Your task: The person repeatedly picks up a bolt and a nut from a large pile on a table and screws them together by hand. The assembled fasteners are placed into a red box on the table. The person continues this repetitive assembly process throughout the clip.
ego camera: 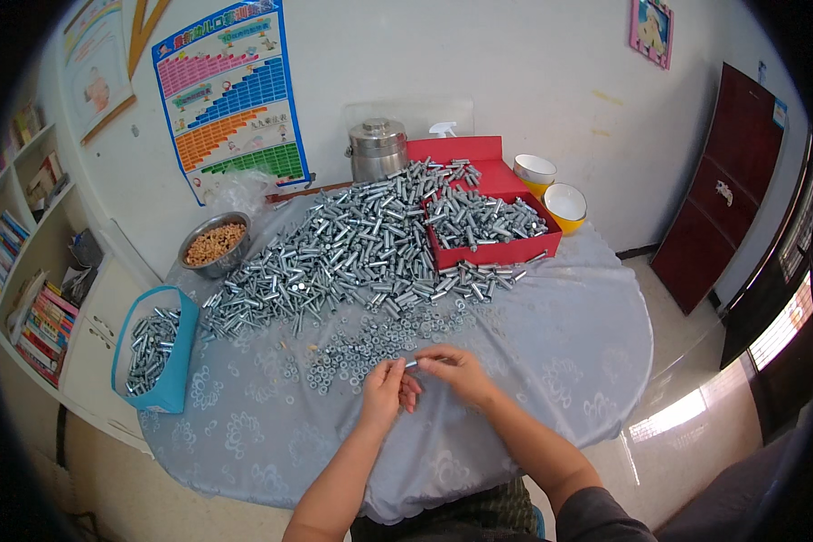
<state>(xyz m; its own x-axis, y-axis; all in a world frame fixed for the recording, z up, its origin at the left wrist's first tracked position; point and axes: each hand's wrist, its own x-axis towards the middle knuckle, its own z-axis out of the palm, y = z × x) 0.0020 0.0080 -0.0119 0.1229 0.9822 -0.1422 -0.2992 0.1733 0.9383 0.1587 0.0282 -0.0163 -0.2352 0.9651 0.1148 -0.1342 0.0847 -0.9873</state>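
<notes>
Between the fingertips of both hands is a small silvery metal bolt (411, 364), partly covered by the fingers. My left hand (381, 394) grips its left end, and my right hand (459, 374) pinches its right end. Just beyond the hands lie loose nuts and washers (372, 349), spread over the grey patterned tablecloth (271, 433). Farther back rises a large heap of metal bolts and sleeves (352, 244), probably expansion anchors. More of these fill a red box (494, 254) at the back right, its lid folded back.
At the left edge stands a light-blue box (184, 366) holding bolts. Behind it is a metal bowl (210, 271) of brownish pieces. A steel lidded pot (378, 152) stands by the wall, and yellow-and-white bowls (564, 210) sit right of the red box. A bookshelf (37, 271) stands left.
</notes>
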